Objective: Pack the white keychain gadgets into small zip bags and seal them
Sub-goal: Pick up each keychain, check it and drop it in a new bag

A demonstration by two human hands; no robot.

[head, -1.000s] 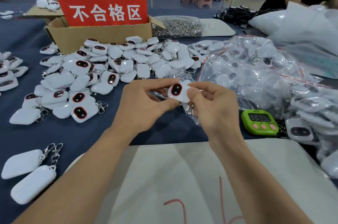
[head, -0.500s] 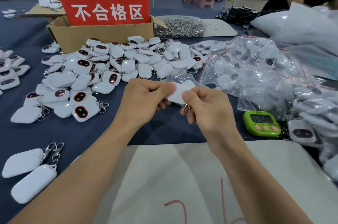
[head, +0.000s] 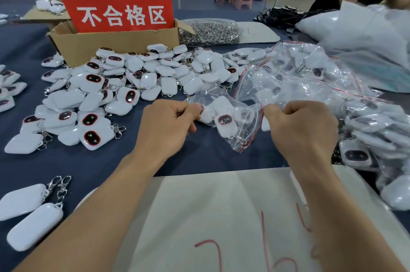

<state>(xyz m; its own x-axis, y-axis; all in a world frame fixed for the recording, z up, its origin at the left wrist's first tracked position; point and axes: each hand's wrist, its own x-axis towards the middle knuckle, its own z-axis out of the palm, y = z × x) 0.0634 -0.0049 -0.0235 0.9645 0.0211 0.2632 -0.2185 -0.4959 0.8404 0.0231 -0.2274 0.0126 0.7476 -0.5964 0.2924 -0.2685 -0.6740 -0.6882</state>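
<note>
Zip bag [head: 235, 120] with gadget [head: 225, 124] | both grips pinched shut on bag ends | loose gadget pile [head: 124, 85] behind, bagged heap [head: 310, 85] right

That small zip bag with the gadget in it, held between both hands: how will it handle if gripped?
Probably floppy: the zip bag is thin clear film, crumpled and sagging between the left hand and right hand. Likely bottom-heavy, since the white keychain gadget hangs low inside. The glossy film looks slippery, so a pinch at the red zip edge seems safest.
</note>
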